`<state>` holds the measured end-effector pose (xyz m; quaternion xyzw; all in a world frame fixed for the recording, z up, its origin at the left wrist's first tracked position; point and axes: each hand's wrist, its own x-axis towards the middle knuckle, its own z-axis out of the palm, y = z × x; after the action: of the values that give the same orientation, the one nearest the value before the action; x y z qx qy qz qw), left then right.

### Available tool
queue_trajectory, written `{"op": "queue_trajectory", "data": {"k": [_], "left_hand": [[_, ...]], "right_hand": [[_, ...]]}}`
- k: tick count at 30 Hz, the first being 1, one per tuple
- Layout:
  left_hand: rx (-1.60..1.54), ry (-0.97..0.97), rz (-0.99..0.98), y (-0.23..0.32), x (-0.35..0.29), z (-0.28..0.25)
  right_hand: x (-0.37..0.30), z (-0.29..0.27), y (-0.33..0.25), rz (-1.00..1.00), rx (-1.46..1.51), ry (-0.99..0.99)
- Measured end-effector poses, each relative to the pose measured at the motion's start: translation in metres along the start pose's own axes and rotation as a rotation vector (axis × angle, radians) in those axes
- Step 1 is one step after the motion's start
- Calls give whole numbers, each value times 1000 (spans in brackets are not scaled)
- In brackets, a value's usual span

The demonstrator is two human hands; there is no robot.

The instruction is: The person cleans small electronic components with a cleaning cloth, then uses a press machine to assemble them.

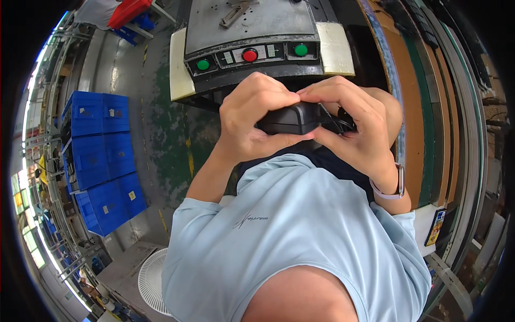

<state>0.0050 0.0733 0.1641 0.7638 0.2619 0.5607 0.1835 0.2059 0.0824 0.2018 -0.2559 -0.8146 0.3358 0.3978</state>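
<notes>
In front of my chest, my left hand (247,115) is closed around a black power adapter (288,120), a rounded plastic box. The thumb lies along its near side, with the fingers over the far side. My right hand (360,115) is closed around a bundled black cable (337,125) at the adapter's right end. Both hands' fingertips meet at that end, and part of the cable is hidden inside the right palm. A watch with a pale band (398,185) is on my right wrist.
Just beyond my hands stands a machine with a grey metal plate (268,24), two green buttons and a red button (249,55). A metal piece (235,15) lies on the plate. Blue bins (102,161) are stacked at left, a white fan (154,279) behind them. A long workbench (413,107) runs along my right.
</notes>
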Motion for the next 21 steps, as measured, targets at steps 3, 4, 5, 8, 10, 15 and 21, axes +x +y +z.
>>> {"op": "queue_trajectory", "data": {"k": [3,4,5,8,10,15,21], "left_hand": [[98,40,101,0,5,4],[100,46,99,1,5,4],[88,51,84,1,5,4],[49,65,37,0,4,4],[15,94,-9,1,2,5],[-129,157,-164,5,-3,8],[-224,121,-233,13,-3,6]], "right_hand": [[5,-1,-4,55,15,47],[7,-2,-5,55,15,40],[8,-3,-6,30,-35,24],[12,-6,-7,-43,-183,-26],[12,-5,-7,-40,-144,0],[9,-4,-7,-54,-43,87],[6,-13,-11,-158,-84,32]]}}
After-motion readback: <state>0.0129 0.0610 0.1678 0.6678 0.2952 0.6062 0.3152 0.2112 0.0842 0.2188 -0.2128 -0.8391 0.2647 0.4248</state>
